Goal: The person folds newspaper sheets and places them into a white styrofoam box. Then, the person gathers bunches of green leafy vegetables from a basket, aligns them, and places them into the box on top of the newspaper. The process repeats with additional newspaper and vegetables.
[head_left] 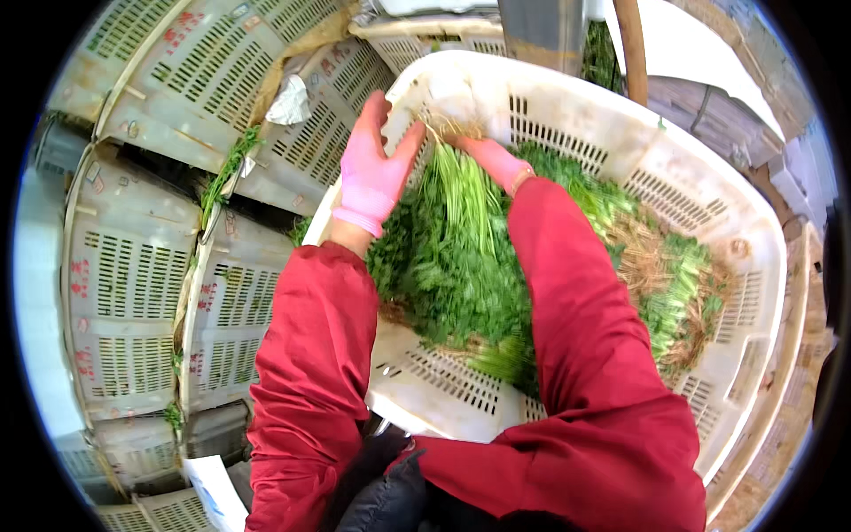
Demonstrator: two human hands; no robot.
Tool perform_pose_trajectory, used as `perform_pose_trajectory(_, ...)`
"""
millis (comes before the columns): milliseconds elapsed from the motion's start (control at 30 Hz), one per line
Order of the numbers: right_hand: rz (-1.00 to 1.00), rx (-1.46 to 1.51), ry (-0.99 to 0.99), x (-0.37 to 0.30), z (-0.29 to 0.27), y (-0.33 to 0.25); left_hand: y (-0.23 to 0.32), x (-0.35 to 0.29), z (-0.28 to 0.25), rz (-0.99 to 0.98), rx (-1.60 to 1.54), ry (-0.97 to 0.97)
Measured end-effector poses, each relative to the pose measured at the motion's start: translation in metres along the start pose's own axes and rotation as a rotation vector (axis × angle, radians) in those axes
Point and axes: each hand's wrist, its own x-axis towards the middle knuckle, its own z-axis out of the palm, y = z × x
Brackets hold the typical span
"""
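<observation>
Together, two gloved hands, left [370,173] spread, right [493,160] pinching one herb bunch [461,191] over one crate [709,186].

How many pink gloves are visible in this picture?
2. The left hand wears one at the white crate's far-left rim; the right hand wears the other, gripping the herb bunch by its roots.

Stacked grey crates [133,293] (slatted), wooden post [631,49]

Leafy green herb bunch [461,239], roots up, in white crate [620,124].
</observation>
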Motion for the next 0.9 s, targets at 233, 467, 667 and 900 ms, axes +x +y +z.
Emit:
perform_pose_trajectory(233, -0.378, -0.128, -0.051, -0.044, 0.052, -0.032, 0.014, -0.008, -0.015, -0.028, 0.127, -0.422)
perform_pose_trajectory(467, -0.837, 0.593, 0.419, -0.134, 0.150, -0.054, 0.020, -0.059, -0.055, -0.021, -0.284, -0.481)
perform_pose_trajectory(667, -1.190, 0.420, 0.515, -0.187, 0.113, -0.055, -0.014, -0.085, -0.067, 0.059, 0.132, -0.121)
perform_pose_trajectory(900, -1.474, -0.095, 0.196, -0.280, 0.059, -0.016, -0.025, -0.089, -0.064, 0.053, 0.117, -0.093)
